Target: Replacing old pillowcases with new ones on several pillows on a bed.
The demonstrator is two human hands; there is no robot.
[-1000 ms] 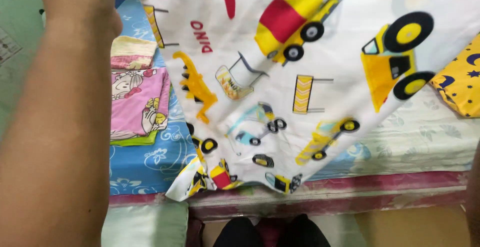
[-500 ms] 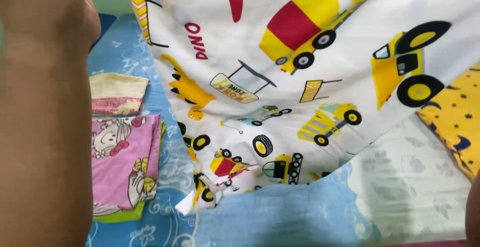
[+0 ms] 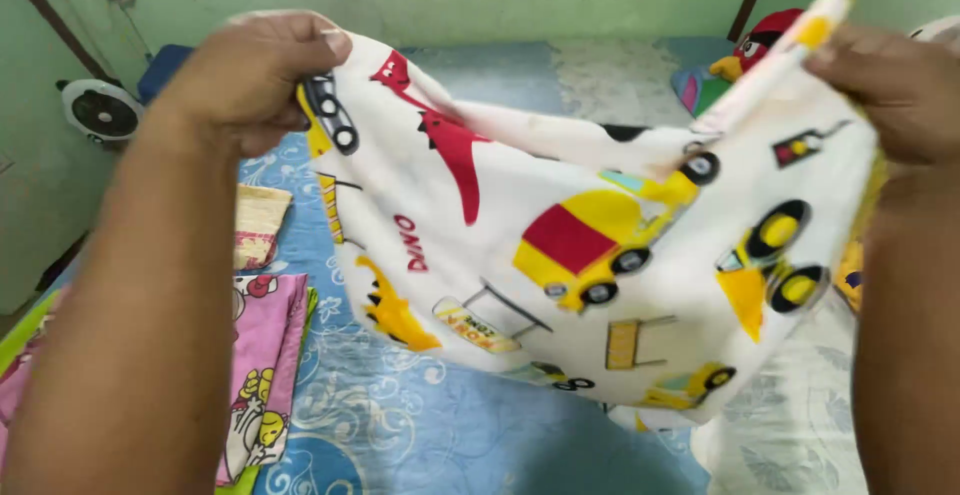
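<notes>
both hands' fingers clenched on printed cloth

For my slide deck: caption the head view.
Both hands, left hand and right hand, hold up a white vehicle-print cloth above a blue bedsheet.

A bed covered by a blue floral sheet carries a folded pink cartoon-print cloth at near left, a folded yellow cloth just beyond it, and a red bird plush at far right.

head view | looks down and forward | close | over bed
</notes>
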